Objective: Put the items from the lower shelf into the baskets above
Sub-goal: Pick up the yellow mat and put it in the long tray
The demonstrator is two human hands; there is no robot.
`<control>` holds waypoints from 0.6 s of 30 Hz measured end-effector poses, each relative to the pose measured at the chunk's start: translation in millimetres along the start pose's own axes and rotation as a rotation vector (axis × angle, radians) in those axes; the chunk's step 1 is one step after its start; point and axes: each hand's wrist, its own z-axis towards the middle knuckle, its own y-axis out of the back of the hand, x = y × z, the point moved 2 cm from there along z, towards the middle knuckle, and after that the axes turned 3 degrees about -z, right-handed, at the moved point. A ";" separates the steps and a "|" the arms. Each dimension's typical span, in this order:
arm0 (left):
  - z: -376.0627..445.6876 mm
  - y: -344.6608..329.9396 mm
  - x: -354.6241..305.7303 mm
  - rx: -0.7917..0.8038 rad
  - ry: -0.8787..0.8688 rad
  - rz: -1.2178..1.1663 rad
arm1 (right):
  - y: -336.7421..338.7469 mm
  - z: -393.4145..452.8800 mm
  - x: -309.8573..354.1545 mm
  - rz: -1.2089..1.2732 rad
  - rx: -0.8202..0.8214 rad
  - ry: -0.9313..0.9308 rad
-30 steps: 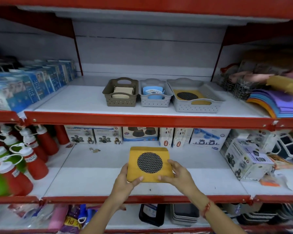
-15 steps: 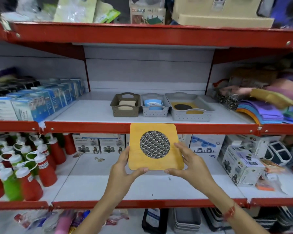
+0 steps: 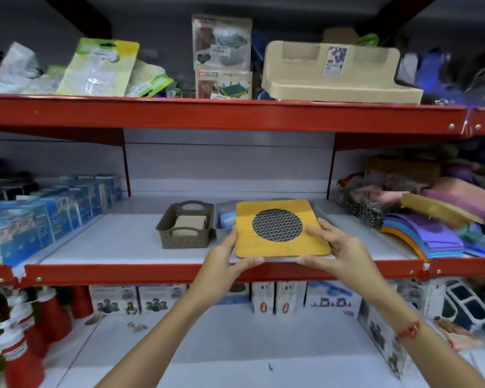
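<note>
A square yellow trivet (image 3: 280,231) with a dark mesh circle in its middle is held level between both hands. My left hand (image 3: 224,259) grips its left front corner and my right hand (image 3: 336,247) its right front edge. It hovers over the front of the middle shelf (image 3: 118,245) and hides the wide grey basket behind it. A brown basket (image 3: 186,225) with a beige item stands to its left. Only the left end of a small grey basket (image 3: 221,222) shows beside the trivet.
Blue boxes (image 3: 48,214) fill the shelf's left side; coloured mats (image 3: 431,233) and wire scrubbers pile up on the right. Boxed goods line the back of the lower shelf (image 3: 235,340), with red and green squeeze bottles (image 3: 20,340) at left. The top shelf holds packets and a beige rack.
Both hands have lifted the trivet from the lower shelf up past the red shelf edge to basket height. The view has tilted upward, showing the top shelf.
</note>
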 end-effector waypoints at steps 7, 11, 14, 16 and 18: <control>97.0 -25.8 1.0 0.044 0.038 0.222 | 41.0 74.3 -32.7 -0.166 0.015 0.009; 131.1 -39.8 -2.3 0.131 0.131 0.438 | 51.2 105.6 -56.7 -0.169 0.049 -0.029; 150.8 -48.9 4.9 0.218 0.186 0.553 | 53.2 123.0 -75.7 -0.194 0.106 -0.060; 157.6 -53.7 6.1 0.300 0.201 0.641 | 53.7 130.9 -85.4 -0.250 0.149 -0.060; 162.2 -57.4 7.0 0.353 0.179 0.746 | 54.7 138.8 -95.9 -0.342 0.184 -0.053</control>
